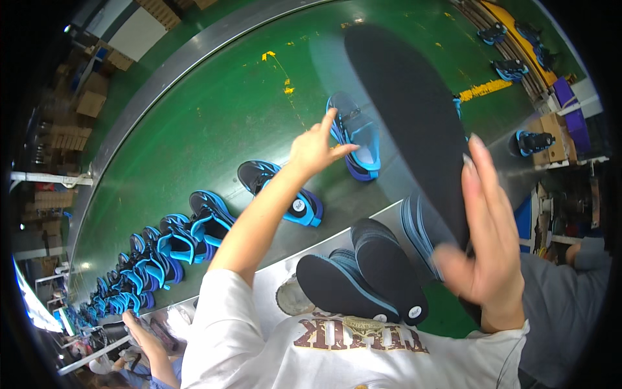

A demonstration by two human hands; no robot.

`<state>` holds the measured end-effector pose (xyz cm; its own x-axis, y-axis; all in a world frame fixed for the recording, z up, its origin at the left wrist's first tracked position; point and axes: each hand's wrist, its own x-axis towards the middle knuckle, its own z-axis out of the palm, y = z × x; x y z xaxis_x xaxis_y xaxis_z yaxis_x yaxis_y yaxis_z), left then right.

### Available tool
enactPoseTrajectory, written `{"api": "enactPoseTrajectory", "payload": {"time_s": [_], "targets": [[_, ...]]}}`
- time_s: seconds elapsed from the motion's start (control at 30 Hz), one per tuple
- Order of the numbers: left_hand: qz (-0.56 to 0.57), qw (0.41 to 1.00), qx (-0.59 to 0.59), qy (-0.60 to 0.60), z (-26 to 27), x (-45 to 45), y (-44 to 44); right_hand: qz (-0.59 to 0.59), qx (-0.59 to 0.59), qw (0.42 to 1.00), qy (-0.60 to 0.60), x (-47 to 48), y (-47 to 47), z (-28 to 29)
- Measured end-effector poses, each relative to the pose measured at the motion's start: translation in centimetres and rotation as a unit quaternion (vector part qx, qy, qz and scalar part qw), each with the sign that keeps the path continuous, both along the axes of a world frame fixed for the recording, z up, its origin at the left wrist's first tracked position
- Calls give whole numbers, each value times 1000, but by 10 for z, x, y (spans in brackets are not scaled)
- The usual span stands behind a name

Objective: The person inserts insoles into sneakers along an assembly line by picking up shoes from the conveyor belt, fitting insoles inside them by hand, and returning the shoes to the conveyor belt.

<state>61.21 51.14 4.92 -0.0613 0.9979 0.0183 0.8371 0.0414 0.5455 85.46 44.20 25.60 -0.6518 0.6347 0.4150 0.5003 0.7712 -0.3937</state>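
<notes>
My right hand (486,253), blurred at the thumb, holds a black insole (413,116) up close to the camera, toe end upward. My left hand (318,146) is held out over the belt with thumb and index finger apart and nothing between them. Just beyond its fingers is a black and blue sports shoe (362,146). Another shoe (282,192) lies behind my left forearm, with a round sticker on the insole in it. Stacks of black insoles (388,267) with blue edges lie close to my body, one bearing a round sticker.
A green conveyor belt (209,116) curves past, with a row of similar shoes (165,243) at the left. More shoes stand on a rack (515,34) at the upper right. A shoe (534,141) is by a cardboard box (559,136). Another person's arm (146,340) is at the lower left.
</notes>
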Motion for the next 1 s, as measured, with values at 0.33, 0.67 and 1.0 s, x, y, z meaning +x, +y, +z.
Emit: {"api": "enactPoseTrajectory", "payload": {"time_s": [0.33, 0.67, 1.0], "targets": [[-57, 996, 13, -67, -15, 52, 58, -189, -57, 980, 6, 53, 53, -107], [15, 967, -172, -188, -12, 29, 39, -24, -36, 990, -138, 12, 76, -173], [104, 939, -77, -320, -50, 50, 36, -122, -127, 969, -172, -41, 82, -243]]}}
